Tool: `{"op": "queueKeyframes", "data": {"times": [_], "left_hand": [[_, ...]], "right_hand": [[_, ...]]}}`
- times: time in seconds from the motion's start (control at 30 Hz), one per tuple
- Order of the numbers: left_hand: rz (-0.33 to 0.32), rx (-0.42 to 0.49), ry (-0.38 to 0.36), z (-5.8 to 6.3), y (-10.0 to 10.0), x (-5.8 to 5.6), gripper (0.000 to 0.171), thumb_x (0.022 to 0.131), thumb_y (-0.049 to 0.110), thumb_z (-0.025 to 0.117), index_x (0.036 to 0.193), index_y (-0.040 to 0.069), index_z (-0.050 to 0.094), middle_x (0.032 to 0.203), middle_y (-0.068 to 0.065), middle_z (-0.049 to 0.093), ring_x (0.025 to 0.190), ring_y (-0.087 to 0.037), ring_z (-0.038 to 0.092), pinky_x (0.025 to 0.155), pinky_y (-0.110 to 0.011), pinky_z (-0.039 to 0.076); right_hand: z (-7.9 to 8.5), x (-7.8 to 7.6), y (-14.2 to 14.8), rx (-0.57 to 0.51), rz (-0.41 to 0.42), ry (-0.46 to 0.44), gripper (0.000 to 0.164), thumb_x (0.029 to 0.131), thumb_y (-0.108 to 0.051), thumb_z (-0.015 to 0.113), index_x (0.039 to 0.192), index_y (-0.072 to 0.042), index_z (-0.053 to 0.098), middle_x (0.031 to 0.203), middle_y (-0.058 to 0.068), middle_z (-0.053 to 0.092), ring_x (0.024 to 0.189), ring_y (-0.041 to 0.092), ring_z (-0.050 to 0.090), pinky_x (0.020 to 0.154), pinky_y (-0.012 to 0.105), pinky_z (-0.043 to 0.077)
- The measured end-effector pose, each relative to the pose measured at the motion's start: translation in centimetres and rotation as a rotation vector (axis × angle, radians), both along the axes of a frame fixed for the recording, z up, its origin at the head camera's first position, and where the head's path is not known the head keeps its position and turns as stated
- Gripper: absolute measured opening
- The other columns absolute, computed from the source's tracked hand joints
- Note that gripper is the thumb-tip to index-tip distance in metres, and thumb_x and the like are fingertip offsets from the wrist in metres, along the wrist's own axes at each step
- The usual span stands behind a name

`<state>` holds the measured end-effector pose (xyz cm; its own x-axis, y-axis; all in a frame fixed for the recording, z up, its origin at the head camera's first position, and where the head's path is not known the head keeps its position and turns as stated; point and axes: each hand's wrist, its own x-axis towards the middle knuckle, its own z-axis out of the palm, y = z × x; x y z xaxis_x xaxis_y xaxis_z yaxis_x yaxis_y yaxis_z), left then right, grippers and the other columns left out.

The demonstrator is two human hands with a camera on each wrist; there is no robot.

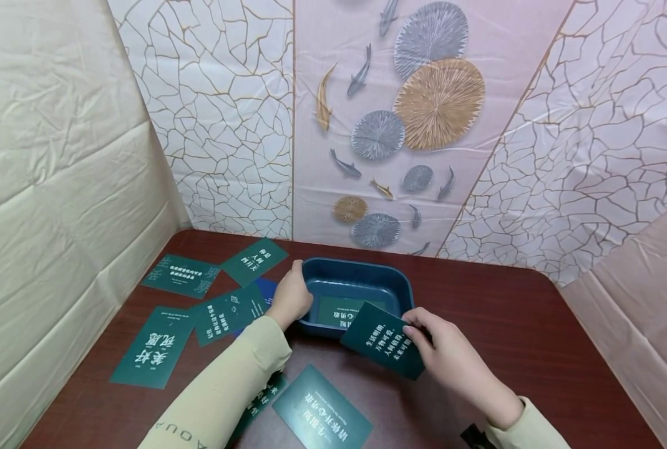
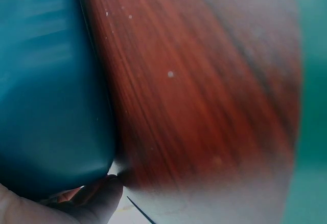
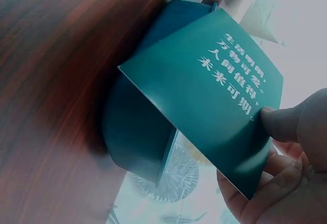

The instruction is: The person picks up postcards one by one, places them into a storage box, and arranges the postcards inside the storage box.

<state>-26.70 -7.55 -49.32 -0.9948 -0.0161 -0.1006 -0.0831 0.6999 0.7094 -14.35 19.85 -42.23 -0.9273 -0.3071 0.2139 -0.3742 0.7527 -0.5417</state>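
A dark blue plastic tray (image 1: 357, 268) with raised walls stands on the table, one green card (image 1: 333, 305) lying inside it. My left hand (image 1: 291, 296) grips the tray's left rim; in the left wrist view its fingertips (image 2: 97, 196) meet the tray wall (image 2: 56, 96). Between thumb and fingers, my right hand (image 1: 451, 349) pinches a green card with white Chinese characters (image 1: 384, 340). That card is tilted over the tray's near right edge and hides part of it. In the right wrist view, the thumb (image 3: 286, 124) presses the card's printed face (image 3: 204, 91).
Several green cards lie left of the tray, among them a card with large characters (image 1: 155, 349). A blue card (image 1: 266, 290) is partly covered by the left hand. Nearer me lies another green card (image 1: 324, 408), and the left sleeve partly hides one more (image 1: 262, 402). Patterned cloth (image 1: 232, 125) hangs behind the table.
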Motion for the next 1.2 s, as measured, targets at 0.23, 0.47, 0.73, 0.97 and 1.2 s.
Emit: {"op": "queueKeyframes", "data": {"times": [0.23, 0.47, 0.73, 0.97, 1.2], "left_hand": [[0.000, -0.013, 0.006, 0.0, 0.1, 0.0, 0.075, 0.089, 0.000, 0.059, 0.152, 0.009, 0.020, 0.140, -0.015, 0.048, 0.119, -0.028, 0.053, 0.099, -0.046, 0.043], [0.001, -0.005, 0.002, 0.0, 0.1, 0.0, 0.074, 0.090, 0.000, 0.059, 0.152, 0.009, 0.020, 0.141, -0.015, 0.047, 0.121, -0.027, 0.052, 0.099, -0.046, 0.043], [0.009, -0.010, -0.006, -0.1, 0.0, -0.2, 0.074, 0.090, 0.000, 0.058, 0.153, 0.009, 0.020, 0.141, -0.014, 0.047, 0.122, -0.027, 0.051, 0.100, -0.046, 0.043], [0.008, -0.005, -0.013, -0.1, 0.0, -0.1, 0.075, 0.090, 0.000, 0.059, 0.153, 0.010, 0.020, 0.142, -0.014, 0.046, 0.123, -0.027, 0.050, 0.100, -0.047, 0.042], [0.007, -0.013, -0.007, 0.2, 0.1, 0.1, 0.075, 0.090, 0.001, 0.060, 0.153, 0.009, 0.020, 0.141, -0.015, 0.047, 0.122, -0.028, 0.051, 0.100, -0.047, 0.042]], "right_hand": [[0.3, -0.8, 0.2, -0.020, -0.023, 0.030, 0.014, 0.097, -0.011, 0.059, 0.107, -0.020, 0.059, 0.084, -0.006, 0.059, 0.073, 0.009, 0.055, 0.064, 0.026, 0.048], [1.1, -1.8, 0.4, -0.088, -0.076, 0.078, 0.014, 0.099, -0.016, 0.056, 0.113, -0.019, 0.058, 0.089, -0.002, 0.058, 0.075, 0.014, 0.056, 0.062, 0.028, 0.050], [1.3, -4.4, -0.7, -0.096, -0.121, 0.077, 0.016, 0.100, -0.020, 0.054, 0.116, -0.015, 0.056, 0.093, 0.002, 0.057, 0.078, 0.017, 0.054, 0.063, 0.032, 0.049], [0.8, -7.0, -1.9, -0.089, -0.120, 0.057, 0.015, 0.100, -0.019, 0.054, 0.114, -0.013, 0.053, 0.094, 0.005, 0.057, 0.076, 0.020, 0.055, 0.064, 0.035, 0.048], [-0.7, -9.1, -2.8, -0.044, -0.098, 0.027, 0.015, 0.100, -0.014, 0.055, 0.113, -0.008, 0.053, 0.095, 0.008, 0.060, 0.078, 0.020, 0.057, 0.067, 0.037, 0.049]]}}
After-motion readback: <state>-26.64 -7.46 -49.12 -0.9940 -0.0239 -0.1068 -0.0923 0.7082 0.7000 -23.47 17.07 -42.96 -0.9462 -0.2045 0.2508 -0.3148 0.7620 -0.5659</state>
